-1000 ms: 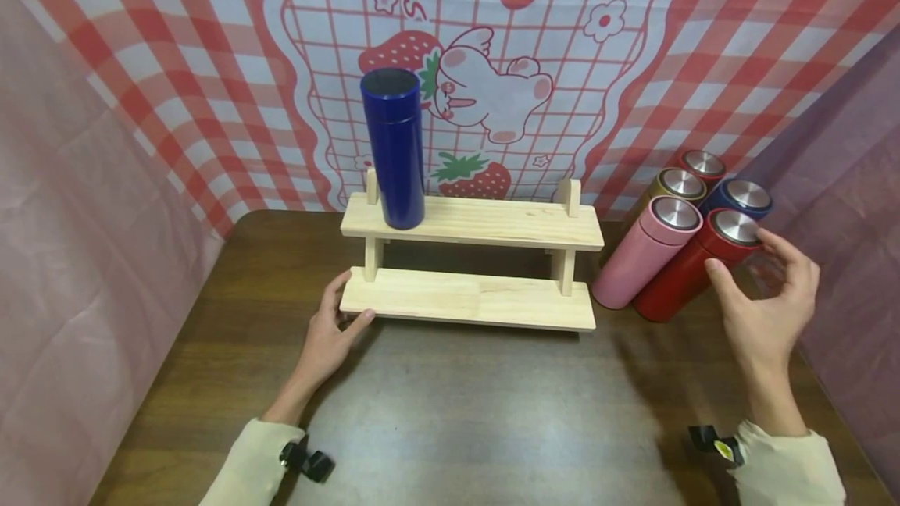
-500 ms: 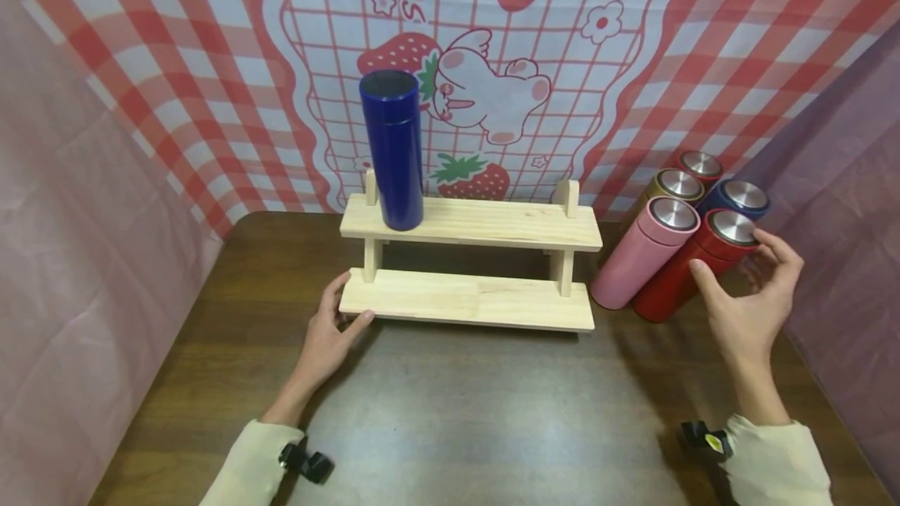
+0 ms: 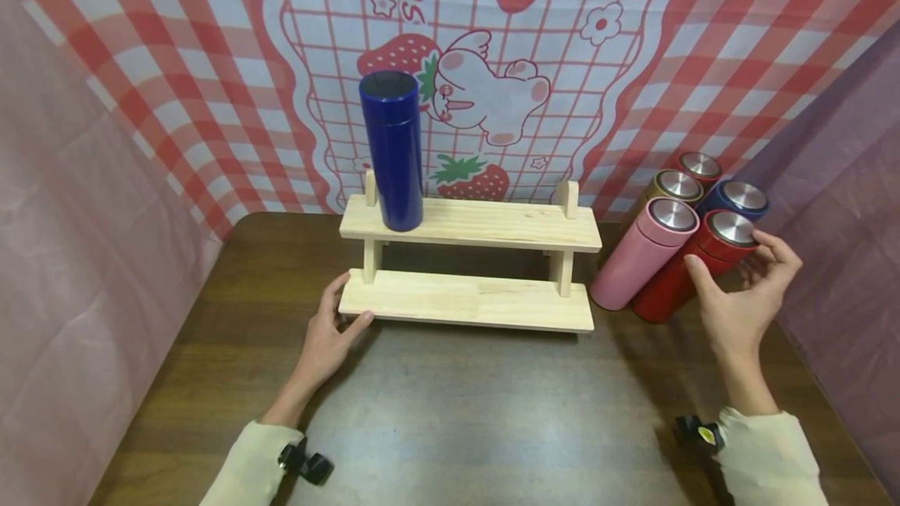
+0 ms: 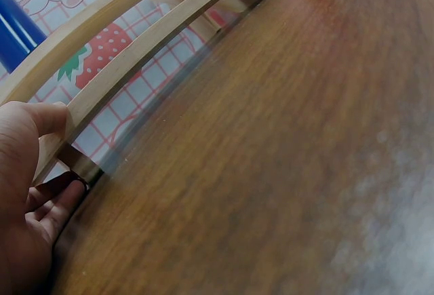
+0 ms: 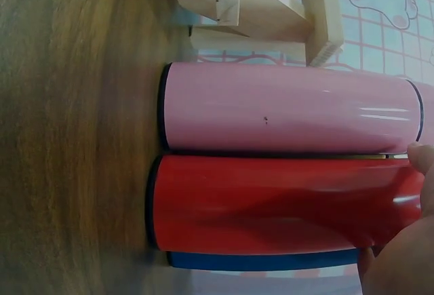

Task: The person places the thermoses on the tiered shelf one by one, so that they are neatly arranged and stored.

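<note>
At the left end of a two-tier wooden shelf [image 3: 464, 301], my left hand [image 3: 325, 338] grips the lower board. Its thumb lies on the board's front edge, and other fingers reach below the board in the left wrist view. My right hand [image 3: 745, 307] holds a red thermos [image 5: 271, 203] near its silver lid, thumb on one side and fingers on the other. The red thermos stands upright on the table, right beside a pink thermos [image 3: 636, 260]. On the upper board's left part stands a dark blue thermos [image 3: 397, 162].
Behind the pink and red ones are a gold-coloured thermos [image 3: 678, 184], a blue thermos [image 3: 744, 197] and another red thermos [image 3: 699, 165], close together. A checked strawberry cloth [image 3: 506, 100] hangs behind the brown table [image 3: 450, 412]. Pink curtains [image 3: 84, 256] flank both sides.
My right hand has shifted a little left, its thumb moving in closer against the red thermos. The left hand, the shelf and the thermoses stay in place.
</note>
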Motion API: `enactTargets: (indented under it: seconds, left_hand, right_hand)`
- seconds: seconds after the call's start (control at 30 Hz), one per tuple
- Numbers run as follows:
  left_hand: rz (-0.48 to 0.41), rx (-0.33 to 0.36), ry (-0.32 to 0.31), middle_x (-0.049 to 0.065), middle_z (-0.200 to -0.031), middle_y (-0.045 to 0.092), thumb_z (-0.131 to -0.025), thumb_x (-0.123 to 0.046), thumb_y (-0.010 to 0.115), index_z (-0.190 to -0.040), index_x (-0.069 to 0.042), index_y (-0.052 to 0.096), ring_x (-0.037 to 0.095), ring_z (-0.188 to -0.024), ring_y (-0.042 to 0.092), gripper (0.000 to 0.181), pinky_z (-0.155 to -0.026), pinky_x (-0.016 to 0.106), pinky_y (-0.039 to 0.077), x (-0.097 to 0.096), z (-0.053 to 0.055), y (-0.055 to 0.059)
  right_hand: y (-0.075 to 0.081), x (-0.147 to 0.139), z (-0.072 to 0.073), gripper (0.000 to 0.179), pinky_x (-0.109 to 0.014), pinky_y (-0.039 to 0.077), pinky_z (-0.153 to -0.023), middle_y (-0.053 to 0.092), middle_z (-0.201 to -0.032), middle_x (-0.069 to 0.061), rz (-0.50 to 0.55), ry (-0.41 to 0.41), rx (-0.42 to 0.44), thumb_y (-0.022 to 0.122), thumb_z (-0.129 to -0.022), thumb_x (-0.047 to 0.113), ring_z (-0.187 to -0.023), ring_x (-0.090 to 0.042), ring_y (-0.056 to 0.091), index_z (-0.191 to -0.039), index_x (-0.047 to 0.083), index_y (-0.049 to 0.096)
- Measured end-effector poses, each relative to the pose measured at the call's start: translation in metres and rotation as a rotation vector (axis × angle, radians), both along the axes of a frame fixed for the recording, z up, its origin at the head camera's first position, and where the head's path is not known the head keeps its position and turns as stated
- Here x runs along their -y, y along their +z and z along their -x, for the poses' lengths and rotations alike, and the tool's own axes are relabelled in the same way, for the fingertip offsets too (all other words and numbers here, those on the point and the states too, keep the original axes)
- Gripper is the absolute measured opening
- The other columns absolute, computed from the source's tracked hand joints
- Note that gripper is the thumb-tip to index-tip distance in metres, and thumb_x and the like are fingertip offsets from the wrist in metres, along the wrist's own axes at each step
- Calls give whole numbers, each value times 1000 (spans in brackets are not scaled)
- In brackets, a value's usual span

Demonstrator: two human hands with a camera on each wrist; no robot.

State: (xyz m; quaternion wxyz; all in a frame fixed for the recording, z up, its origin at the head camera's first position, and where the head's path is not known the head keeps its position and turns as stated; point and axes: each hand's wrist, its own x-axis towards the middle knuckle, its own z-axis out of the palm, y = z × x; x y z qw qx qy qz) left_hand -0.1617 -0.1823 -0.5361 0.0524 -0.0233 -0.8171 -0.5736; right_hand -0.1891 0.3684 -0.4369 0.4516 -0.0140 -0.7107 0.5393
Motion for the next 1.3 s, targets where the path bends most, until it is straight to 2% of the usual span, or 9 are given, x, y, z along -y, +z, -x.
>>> enactTargets:
  seconds: [0.27, 0.4, 0.57, 0.67, 0.77, 1.13, 1.3]
  left_hand:
    - [-5, 1, -4, 31, -155, 60, -104, -16, 80, -173, -10, 31, 42, -134, 65, 85, -113, 58, 51, 0, 0, 0]
    - [-5, 7, -2, 30, -155, 60, -104, -17, 80, -173, -11, 31, 42, -134, 65, 85, -112, 57, 51, 0, 0, 0]
    - [5, 11, 2, 29, -154, 61, -104, -17, 81, -173, -11, 31, 41, -130, 68, 85, -108, 47, 55, 1, -1, 0]
    - [11, 11, 0, 29, -153, 62, -104, -18, 80, -173, -11, 31, 41, -128, 69, 84, -104, 39, 56, 1, -1, 0]
    - [11, 12, -2, 29, -153, 62, -105, -18, 80, -173, -12, 31, 41, -127, 70, 84, -103, 37, 55, 1, -1, 0]
    - [8, 9, -3, 29, -155, 60, -105, -18, 80, -173, -12, 31, 41, -132, 66, 84, -109, 51, 53, 1, 0, 0]
    - [7, 7, -5, 29, -155, 60, -106, -18, 79, -173, -13, 31, 41, -132, 67, 83, -109, 53, 54, 1, -1, 0]
  right_hand:
    - [12, 17, -5, 75, -23, 46, -91, 66, -125, 3, 40, -35, 7, 88, -82, -4, -115, -14, 64, -147, 8, 53]
    - [6, 12, -2, 74, -23, 46, -89, 66, -126, 4, 18, -32, -5, 88, -83, -3, -113, -13, 65, -147, 10, 54]
    - [-3, 2, 5, 75, -23, 47, -88, 67, -127, 4, -24, -28, -26, 89, -82, -1, -111, -14, 66, -148, 12, 54]
    - [-3, 1, 6, 75, -22, 47, -87, 66, -125, 2, 0, -46, -26, 90, -80, -2, -109, -13, 66, -146, 11, 55]
    - [-1, 3, 6, 75, -22, 47, -86, 66, -124, 1, 12, -56, -25, 90, -79, -2, -107, -13, 66, -145, 10, 56]
    - [7, 11, 0, 74, -23, 49, -87, 67, -124, -4, 54, -32, -53, 88, -79, -5, -106, -14, 68, -144, 8, 56]
    - [9, 12, -5, 74, -24, 49, -88, 67, -124, -6, 85, -9, -68, 88, -79, -6, -106, -16, 67, -144, 7, 55]
